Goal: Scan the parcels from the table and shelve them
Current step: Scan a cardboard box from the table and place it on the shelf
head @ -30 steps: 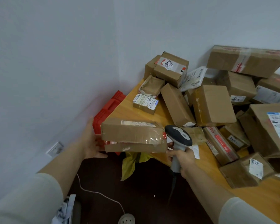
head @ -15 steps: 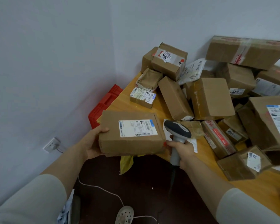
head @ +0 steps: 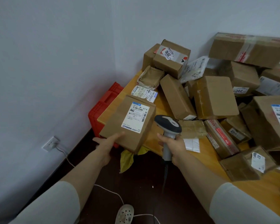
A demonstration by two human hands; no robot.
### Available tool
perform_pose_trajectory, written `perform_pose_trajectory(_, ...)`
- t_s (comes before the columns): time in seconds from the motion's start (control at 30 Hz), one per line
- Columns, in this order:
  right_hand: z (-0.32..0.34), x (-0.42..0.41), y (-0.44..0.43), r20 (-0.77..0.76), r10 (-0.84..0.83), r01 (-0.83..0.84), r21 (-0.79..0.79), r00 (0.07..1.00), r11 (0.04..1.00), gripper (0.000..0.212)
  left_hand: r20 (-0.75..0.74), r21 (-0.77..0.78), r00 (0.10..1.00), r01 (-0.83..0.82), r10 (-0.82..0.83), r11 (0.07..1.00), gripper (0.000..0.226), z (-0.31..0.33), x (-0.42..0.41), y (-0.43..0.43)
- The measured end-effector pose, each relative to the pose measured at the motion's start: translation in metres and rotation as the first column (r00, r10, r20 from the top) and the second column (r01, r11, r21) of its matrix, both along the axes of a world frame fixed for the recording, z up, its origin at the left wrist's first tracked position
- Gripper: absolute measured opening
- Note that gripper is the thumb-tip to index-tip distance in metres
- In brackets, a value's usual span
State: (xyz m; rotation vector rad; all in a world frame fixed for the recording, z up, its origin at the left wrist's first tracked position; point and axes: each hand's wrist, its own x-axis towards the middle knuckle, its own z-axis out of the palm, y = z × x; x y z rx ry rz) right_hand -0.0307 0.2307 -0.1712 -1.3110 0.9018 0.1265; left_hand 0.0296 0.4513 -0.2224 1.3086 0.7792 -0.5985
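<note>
Holding a flat cardboard parcel (head: 120, 126) in the left grip (head: 106, 145), thumb laid over the near edge, other fingers hidden beneath; parcel raised off the surface (head: 208, 159), out over its left corner, tilted with the white shipping label (head: 135, 118) facing up. Clasping a handheld barcode scanner (head: 168, 123) by the handle in the right grip (head: 174, 147), fingers wrapped round, head just beside the parcel's right edge and angled toward it. Behind and to the right, on the surface, a loose pile of brown parcels (head: 215, 97), several leaning on one another against the wall. Beside the surface's left end, a red plastic crate (head: 103, 105); below the held parcel, a yellow bag (head: 126, 160) hanging down. On the dark floor, a white cable (head: 110, 191) from a wall socket (head: 49, 143), and a pale perforated shoe (head: 124, 214).
</note>
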Motion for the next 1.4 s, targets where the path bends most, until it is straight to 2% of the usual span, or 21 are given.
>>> perform_pose_trajectory(0.03, 0.000, 0.001, 0.001, 0.006, 0.009, -0.009, 0.005, 1.000, 1.000, 0.038, 0.048, 0.153, 0.999, -0.007, 0.000, 0.988, 0.124, 0.002, 0.005, 0.002)
perform_pose_trajectory(0.1, 0.000, 0.006, 0.004, 0.007, 0.016, -0.016, 0.019, 1.000, 1.000, 0.040, 0.216, 0.399, 0.976, -0.051, -0.039, 0.915, 0.090, 0.012, 0.016, 0.009)
perform_pose_trajectory(0.17, 0.000, 0.012, 0.008, -0.001, 0.014, -0.014, 0.024, 1.000, 1.000, 0.043, 0.363, 0.477, 0.921, -0.053, -0.142, 0.877, 0.059, 0.023, 0.030, 0.012)
perform_pose_trajectory(0.2, 0.001, 0.015, 0.011, -0.002, 0.016, -0.016, 0.025, 1.000, 1.000, 0.044, 0.378, 0.491, 0.905, -0.018, -0.194, 0.871, 0.059, 0.025, 0.037, 0.012)
perform_pose_trajectory(0.27, 0.001, 0.021, 0.017, -0.009, 0.029, -0.029, 0.024, 1.000, 0.999, 0.047, 0.263, 0.466, 0.929, 0.114, -0.260, 0.877, 0.087, 0.021, 0.049, 0.012)
perform_pose_trajectory(0.33, 0.001, 0.026, 0.021, -0.010, 0.046, -0.046, 0.013, 0.999, 0.999, 0.051, 0.079, 0.364, 0.960, 0.225, -0.270, 0.904, 0.117, 0.013, 0.053, 0.012)
perform_pose_trajectory(0.37, 0.002, 0.028, 0.021, -0.007, 0.057, -0.057, 0.001, 0.998, 0.998, 0.049, 0.009, 0.279, 0.963, 0.256, -0.270, 0.925, 0.120, 0.013, 0.048, 0.012)
perform_pose_trajectory(0.43, 0.003, 0.029, 0.018, -0.008, 0.077, -0.077, -0.026, 0.997, 0.997, 0.041, -0.061, 0.096, 0.948, 0.316, -0.312, 0.944, 0.095, 0.017, 0.035, 0.008)
perform_pose_trajectory(0.5, 0.005, 0.027, 0.014, -0.019, 0.098, -0.099, -0.046, 0.995, 0.994, 0.032, -0.074, -0.045, 0.913, 0.398, -0.400, 0.916, 0.074, 0.015, 0.023, 0.006)
perform_pose_trajectory(0.6, 0.009, 0.021, 0.011, -0.023, 0.132, -0.134, -0.074, 0.991, 0.988, 0.028, -0.058, -0.185, 0.884, 0.447, -0.464, 0.875, 0.084, 0.015, 0.014, 0.006)
perform_pose_trajectory(0.7, 0.021, 0.015, 0.009, 0.009, 0.163, -0.160, -0.158, 0.987, 0.974, 0.030, 0.001, -0.164, 0.857, 0.509, -0.516, 0.845, 0.095, 0.029, 0.016, 0.009)
perform_pose_trajectory(0.83, 0.057, 0.008, 0.002, 0.107, 0.147, -0.115, -0.263, 0.983, 0.958, 0.030, 0.144, -0.057, 0.819, 0.568, -0.556, 0.821, 0.081, 0.069, 0.025, 0.004)
perform_pose_trajectory(0.93, 0.093, 0.000, -0.005, 0.174, 0.256, -0.197, -0.300, 0.951, 0.933, 0.016, 0.192, 0.014, 0.818, 0.550, -0.543, 0.835, 0.079, 0.096, 0.030, -0.005)
perform_pose_trajectory(1.1, 0.140, -0.017, -0.012, 0.216, 0.361, -0.269, -0.363, 0.907, 0.892, 0.017, 0.270, 0.141, 0.793, 0.528, -0.546, 0.837, 0.109, 0.129, 0.029, -0.019)
perform_pose_trajectory(1.13, 0.146, -0.021, -0.013, 0.220, 0.356, -0.262, -0.362, 0.908, 0.894, 0.017, 0.275, 0.158, 0.789, 0.526, -0.549, 0.836, 0.108, 0.133, 0.028, -0.022)
perform_pose_trajectory(1.27, 0.163, -0.034, -0.014, 0.254, 0.313, -0.230, -0.309, 0.915, 0.923, 0.016, 0.301, 0.199, 0.786, 0.502, -0.540, 0.842, 0.080, 0.140, 0.024, -0.029)
perform_pose_trajectory(1.4, 0.174, -0.045, -0.015, 0.255, 0.304, -0.221, -0.308, 0.918, 0.926, 0.018, 0.319, 0.228, 0.789, 0.474, -0.525, 0.850, 0.079, 0.140, 0.023, -0.035)
